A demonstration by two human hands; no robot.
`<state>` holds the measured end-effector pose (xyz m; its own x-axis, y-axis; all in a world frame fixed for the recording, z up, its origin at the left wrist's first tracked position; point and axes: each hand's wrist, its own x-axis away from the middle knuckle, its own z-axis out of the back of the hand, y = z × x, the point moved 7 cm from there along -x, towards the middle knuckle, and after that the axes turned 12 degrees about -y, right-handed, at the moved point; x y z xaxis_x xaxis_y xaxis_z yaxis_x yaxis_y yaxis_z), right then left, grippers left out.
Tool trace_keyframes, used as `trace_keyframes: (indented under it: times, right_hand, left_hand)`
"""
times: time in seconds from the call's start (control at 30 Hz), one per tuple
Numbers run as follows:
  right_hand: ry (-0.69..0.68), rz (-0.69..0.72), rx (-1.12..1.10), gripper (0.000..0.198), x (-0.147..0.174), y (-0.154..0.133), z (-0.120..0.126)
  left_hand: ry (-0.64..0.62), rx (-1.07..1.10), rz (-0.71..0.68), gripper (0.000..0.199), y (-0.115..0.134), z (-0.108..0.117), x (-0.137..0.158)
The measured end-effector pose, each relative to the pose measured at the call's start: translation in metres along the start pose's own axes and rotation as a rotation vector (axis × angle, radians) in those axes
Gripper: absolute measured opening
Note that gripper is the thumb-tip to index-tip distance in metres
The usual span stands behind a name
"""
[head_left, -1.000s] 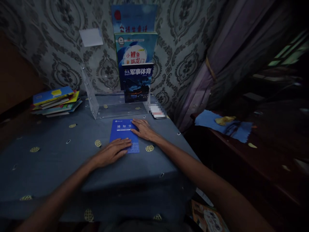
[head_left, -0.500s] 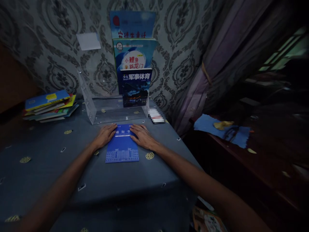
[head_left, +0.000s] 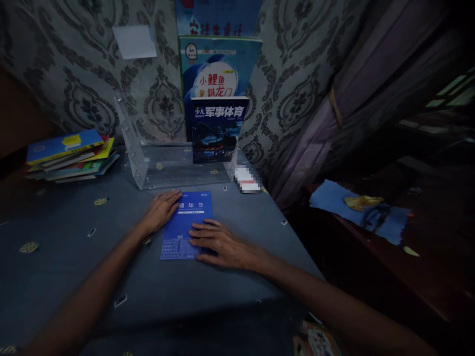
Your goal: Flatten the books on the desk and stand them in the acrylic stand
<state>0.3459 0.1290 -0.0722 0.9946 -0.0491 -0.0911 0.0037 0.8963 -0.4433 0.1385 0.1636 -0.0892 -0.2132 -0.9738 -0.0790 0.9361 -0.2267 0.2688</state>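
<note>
A blue booklet (head_left: 191,205) with white print and a pale building drawn on its lower part lies flat on the table, between my hands. My left hand (head_left: 162,211) rests at its upper left edge, fingertips on the cover. Across its lower right part lies my right hand (head_left: 220,244), fingers spread over the building picture and hiding some of it. Just behind the booklet stands a clear acrylic rack (head_left: 178,173). On the rack's right side, a dark blue book (head_left: 215,136) and a light blue book (head_left: 218,54) stand upright, one behind the other, with another blue book (head_left: 222,15) at the back.
A stack of books (head_left: 70,153) sits on the left of the dark patterned tablecloth (head_left: 129,267). A blurred-out white item (head_left: 248,179) lies right of the rack. Beyond the table's right edge, a blue cloth (head_left: 326,200) lies on a dark red surface. A curtain (head_left: 315,133) hangs behind.
My right hand has slid from the booklet's upper right edge down onto its lower right part. My left hand stays at the upper left. The view has shifted slightly closer.
</note>
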Motion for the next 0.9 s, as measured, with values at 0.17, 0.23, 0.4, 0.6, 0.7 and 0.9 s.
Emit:
trace_keyframes:
  times: [0.17, 0.23, 0.4, 0.6, 0.7, 0.9]
  right_hand:
    - [-0.049, -0.002, -0.042, 0.048, 0.002, 0.003, 0.002]
    - [-0.049, 0.0, -0.052, 0.048, 0.002, 0.003, 0.003]
    - [-0.05, -0.001, -0.066, 0.047, 0.002, 0.004, 0.002]
    - [-0.091, 0.002, -0.074, 0.046, 0.002, 0.005, 0.002]
    - [-0.111, 0.011, -0.073, 0.046, 0.002, 0.004, 0.004]
    - [-0.053, -0.063, -0.067, 0.053, 0.006, 0.009, 0.007]
  left_hand:
    - [0.017, -0.079, 0.033, 0.043, 0.009, 0.009, -0.002]
    - [-0.004, -0.146, 0.084, 0.041, 0.014, 0.014, -0.008]
    - [-0.067, -0.296, 0.21, 0.042, 0.023, 0.022, -0.029]
    - [-0.031, -0.253, 0.264, 0.042, 0.016, 0.023, -0.038]
    - [0.023, -0.124, 0.266, 0.038, 0.006, 0.025, -0.036]
    - [0.1, 0.732, 0.315, 0.042, -0.018, 0.029, -0.03]
